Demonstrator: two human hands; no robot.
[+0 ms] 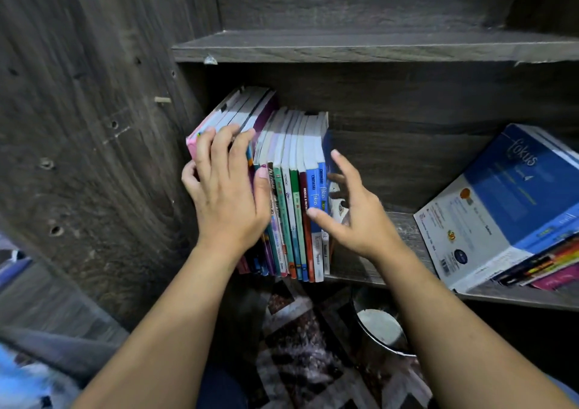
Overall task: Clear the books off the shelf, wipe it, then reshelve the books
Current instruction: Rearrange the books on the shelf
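From the head camera, the shelf [404, 230] carried books in three lots. At its left end, hard against the side panel [94, 133], a thicker bundle of leaning books [241, 108] tipped leftward onto that panel. Just beside them an upright row [294, 195] of thin volumes stood with spines at the front edge. The left hand [225, 189] lay over the leaning bundle. Its fingers [219, 139] were spread and curved over the bundle's top front corner, the little finger hooked round the panel side and the thumb pressed in where the row began. That looked like a clamp meant to keep the bundle from sliding or toppling.

The right hand [357, 217] bracketed the row's far end. Its thumb touched a blue spine, and its fingers were splayed and nearly straight along the outer cover, the forefinger lifted clear. It seemed to be steadying or squaring the row rather than gripping it (whether the books were going in or coming out could not be told).

Toward the right end a stack of books [504, 208] lay flat and skewed, its near corner at the front edge, probably parked there to wait its turn.

The bare board between row and stack was dark, grey-grained wood, as were the back panel [407, 101] and the upper board [344, 48]. Below the shelf lay a patterned rug [300, 346] and a metal container [380, 327]. The lower left corner of the view was too blurred to read.
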